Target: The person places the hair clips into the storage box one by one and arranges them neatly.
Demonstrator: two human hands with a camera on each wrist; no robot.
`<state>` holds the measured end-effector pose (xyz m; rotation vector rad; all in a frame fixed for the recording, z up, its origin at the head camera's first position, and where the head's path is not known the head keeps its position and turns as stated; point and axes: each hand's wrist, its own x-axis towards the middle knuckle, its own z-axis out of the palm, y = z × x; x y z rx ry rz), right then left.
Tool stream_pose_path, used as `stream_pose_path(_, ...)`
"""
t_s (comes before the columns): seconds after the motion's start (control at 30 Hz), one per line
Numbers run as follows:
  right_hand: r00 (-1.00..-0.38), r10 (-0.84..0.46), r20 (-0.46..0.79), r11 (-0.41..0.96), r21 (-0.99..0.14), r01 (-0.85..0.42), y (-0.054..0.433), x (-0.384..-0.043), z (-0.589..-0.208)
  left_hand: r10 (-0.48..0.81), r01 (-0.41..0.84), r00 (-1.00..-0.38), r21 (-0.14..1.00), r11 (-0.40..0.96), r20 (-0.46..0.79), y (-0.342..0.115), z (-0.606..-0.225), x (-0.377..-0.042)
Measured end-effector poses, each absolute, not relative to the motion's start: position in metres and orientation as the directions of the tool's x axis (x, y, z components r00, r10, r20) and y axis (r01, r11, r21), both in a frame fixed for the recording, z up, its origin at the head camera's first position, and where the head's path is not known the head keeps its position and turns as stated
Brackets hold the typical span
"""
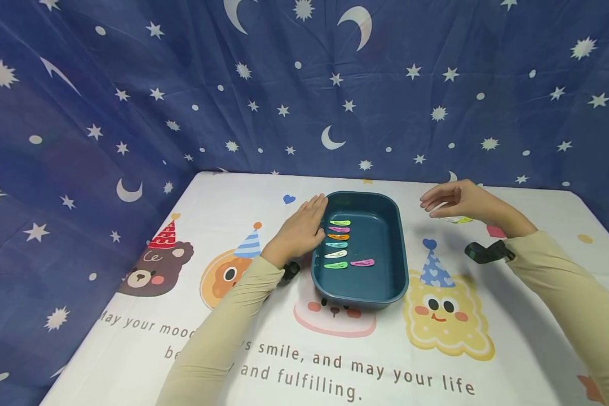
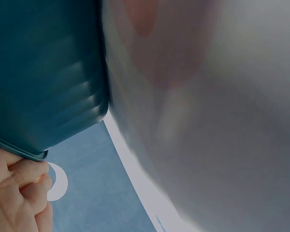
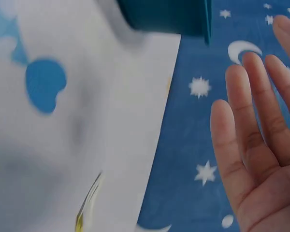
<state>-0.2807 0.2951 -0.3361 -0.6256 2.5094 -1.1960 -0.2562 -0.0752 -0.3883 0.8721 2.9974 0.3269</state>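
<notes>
In the head view a dark teal plastic tray (image 1: pixel 380 287) holds several snap hair clips. Most form a column along its left side, among them an orange clip (image 1: pixel 338 237), a white clip (image 1: pixel 336 254) and a green clip (image 1: pixel 336 265). A pink clip (image 1: pixel 362 263) starts a second column on the right. My left hand (image 1: pixel 300 228) rests on the tray's left rim, fingers extended along it. To the tray's right, my right hand (image 1: pixel 459 202) hovers with loosely bent fingers, holding nothing. Partly hidden beneath it lie white and yellow-green clips (image 1: pixel 459 219), also seen edge-on (image 3: pixel 89 203) in the right wrist view.
A white tablecloth (image 1: pixel 294 372) with cartoon prints and lettering covers the table. Behind it and to the left hangs a blue cloth (image 1: pixel 284 73) with moons and stars. A black wrist mount (image 1: pixel 487 252) sits at the right cuff.
</notes>
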Motion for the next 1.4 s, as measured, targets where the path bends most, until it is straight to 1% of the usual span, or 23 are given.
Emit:
stream_pose_path(0.1,-0.901,-0.427,-0.074,0.602,-0.767,-0.222,0.306,-0.279,-0.337,0.529,0.528,-0.847,0.203,0.825,0.054,-0.075,-0.388,-0.256)
stream_pose_path(0.23,-0.935,-0.347,-0.079,0.654,-0.734,-0.180,0.321,-0.278,-0.341,0.525,0.524,-0.850,0.205,0.827,0.053,-0.075,-0.389,-0.256)
stream_pose_path(0.5,-0.965,-0.249,-0.078,0.748,-0.649,-0.140,0.347,-0.281,-0.354,0.528,0.527,-0.848,0.197,0.827,0.052,-0.075,-0.390,-0.257)
stream_pose_path(0.7,-0.973,-0.214,-0.089,0.790,-0.601,-0.119,0.361,-0.284,-0.367,0.529,0.528,-0.847,0.197,0.826,0.053,-0.075,-0.390,-0.257)
stream_pose_path(0.9,-0.977,-0.197,-0.084,0.796,-0.595,-0.110,0.372,-0.288,-0.381,0.524,0.524,-0.850,0.201,0.828,0.056,-0.075,-0.390,-0.257)
stream_pose_path(1.1,-0.980,-0.185,-0.072,0.817,-0.566,-0.113,0.378,-0.292,-0.391,0.523,0.522,-0.851,0.198,0.830,0.052,-0.075,-0.390,-0.257)
stream_pose_path(1.27,-0.979,-0.180,-0.096,0.820,-0.564,-0.095,0.380,-0.292,-0.397,0.530,0.530,-0.846,0.201,0.824,0.057,-0.076,-0.389,-0.257)
stream_pose_path(1.4,-0.978,-0.161,-0.134,0.823,-0.565,-0.058,0.381,-0.292,-0.401,0.530,0.529,-0.846,0.205,0.823,0.054,-0.075,-0.389,-0.256)
